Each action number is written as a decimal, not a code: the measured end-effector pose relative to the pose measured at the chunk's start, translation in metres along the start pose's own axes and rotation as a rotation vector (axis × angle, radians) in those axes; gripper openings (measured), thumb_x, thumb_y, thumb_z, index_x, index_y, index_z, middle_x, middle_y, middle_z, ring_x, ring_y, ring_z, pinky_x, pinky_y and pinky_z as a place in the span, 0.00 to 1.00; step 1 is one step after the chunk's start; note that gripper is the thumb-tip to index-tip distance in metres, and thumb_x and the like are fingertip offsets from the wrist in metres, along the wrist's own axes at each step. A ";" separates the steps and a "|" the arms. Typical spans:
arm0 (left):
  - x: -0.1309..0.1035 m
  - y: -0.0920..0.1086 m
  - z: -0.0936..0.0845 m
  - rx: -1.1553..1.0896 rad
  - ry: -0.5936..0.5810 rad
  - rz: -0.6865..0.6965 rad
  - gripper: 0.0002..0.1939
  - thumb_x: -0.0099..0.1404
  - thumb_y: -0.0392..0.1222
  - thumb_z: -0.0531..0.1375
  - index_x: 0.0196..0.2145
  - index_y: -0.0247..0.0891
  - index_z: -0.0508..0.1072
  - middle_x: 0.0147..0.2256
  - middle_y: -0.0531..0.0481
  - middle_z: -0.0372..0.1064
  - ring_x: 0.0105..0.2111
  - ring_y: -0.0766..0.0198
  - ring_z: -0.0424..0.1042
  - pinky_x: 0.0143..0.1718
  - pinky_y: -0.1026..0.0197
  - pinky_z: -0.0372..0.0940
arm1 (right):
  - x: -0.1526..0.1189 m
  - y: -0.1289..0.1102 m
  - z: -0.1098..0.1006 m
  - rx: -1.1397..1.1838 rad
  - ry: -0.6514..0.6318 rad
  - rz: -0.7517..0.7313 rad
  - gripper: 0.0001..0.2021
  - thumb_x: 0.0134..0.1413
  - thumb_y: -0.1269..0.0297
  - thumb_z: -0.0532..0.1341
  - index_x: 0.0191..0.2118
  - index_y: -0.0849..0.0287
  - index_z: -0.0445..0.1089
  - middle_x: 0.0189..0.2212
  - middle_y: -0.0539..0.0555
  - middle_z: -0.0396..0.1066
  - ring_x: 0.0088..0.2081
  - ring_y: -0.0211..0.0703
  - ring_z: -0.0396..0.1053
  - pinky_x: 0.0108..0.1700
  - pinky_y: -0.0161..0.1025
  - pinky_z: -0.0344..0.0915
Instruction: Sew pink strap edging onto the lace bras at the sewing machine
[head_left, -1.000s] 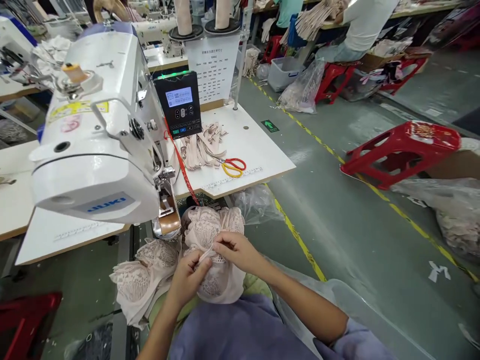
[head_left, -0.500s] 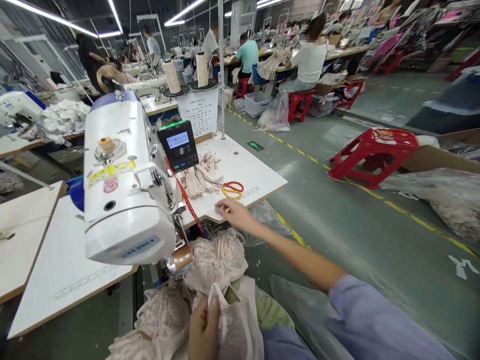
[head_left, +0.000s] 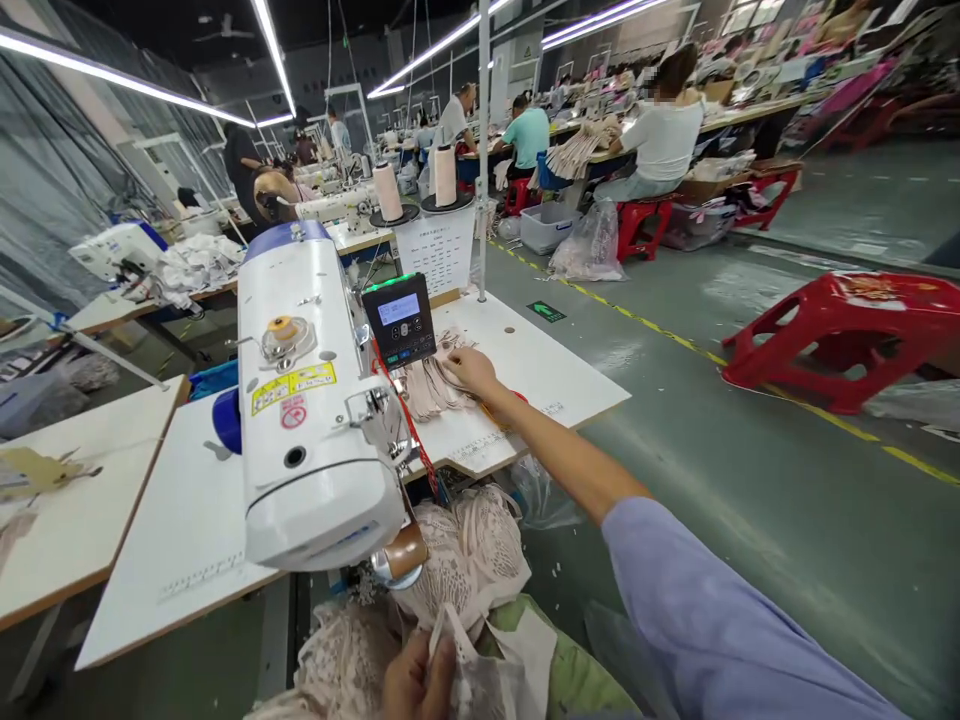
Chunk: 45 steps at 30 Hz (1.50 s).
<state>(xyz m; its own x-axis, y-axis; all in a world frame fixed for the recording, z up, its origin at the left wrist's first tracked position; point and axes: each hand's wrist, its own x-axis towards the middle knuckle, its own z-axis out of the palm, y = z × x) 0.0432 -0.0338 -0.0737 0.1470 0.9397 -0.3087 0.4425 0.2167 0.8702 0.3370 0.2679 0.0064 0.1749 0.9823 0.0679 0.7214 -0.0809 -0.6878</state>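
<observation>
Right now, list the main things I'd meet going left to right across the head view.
Background sewing machine, near sewing machine, black control panel, right hand at the pale fabric strips, green arrow floor sign, seated person in a white top, red stool at the right edge.

Fabric strips (head_left: pixel 431 393) lie right of the machine (head_left: pixel 311 470).

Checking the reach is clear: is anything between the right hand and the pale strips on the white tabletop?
Nothing visible: the right hand is right at the pale strips. The black control panel stands beside it, not between.
</observation>
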 end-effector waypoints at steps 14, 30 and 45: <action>-0.017 0.053 -0.016 0.028 -0.053 0.085 0.21 0.68 0.53 0.53 0.22 0.38 0.58 0.21 0.57 0.49 0.23 0.69 0.53 0.24 0.65 0.47 | -0.289 0.013 0.012 1.153 -0.706 0.290 0.17 0.47 0.51 0.70 0.35 0.60 0.72 0.23 0.48 0.67 0.22 0.32 0.61 0.25 0.31 0.58; -0.028 0.053 0.007 0.018 0.071 0.319 0.06 0.68 0.42 0.56 0.37 0.38 0.70 0.38 0.47 0.68 0.38 0.61 0.69 0.37 0.63 0.64 | -0.285 -0.033 0.030 0.991 -0.655 -0.064 0.11 0.58 0.57 0.64 0.37 0.60 0.76 0.34 0.53 0.74 0.37 0.41 0.71 0.39 0.36 0.66; 0.005 0.069 -0.045 0.167 0.104 0.315 0.16 0.71 0.41 0.52 0.51 0.41 0.75 0.46 0.46 0.78 0.36 0.63 0.78 0.32 0.67 0.70 | -0.177 -0.048 0.034 0.630 -0.600 -0.130 0.08 0.52 0.58 0.64 0.32 0.57 0.70 0.21 0.47 0.67 0.23 0.38 0.65 0.28 0.36 0.65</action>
<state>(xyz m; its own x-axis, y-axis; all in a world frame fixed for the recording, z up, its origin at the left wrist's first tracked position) 0.0343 -0.0022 0.0019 0.2123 0.9771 0.0126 0.5296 -0.1258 0.8389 0.2484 0.1033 0.0030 -0.3927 0.9146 -0.0962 0.1764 -0.0278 -0.9839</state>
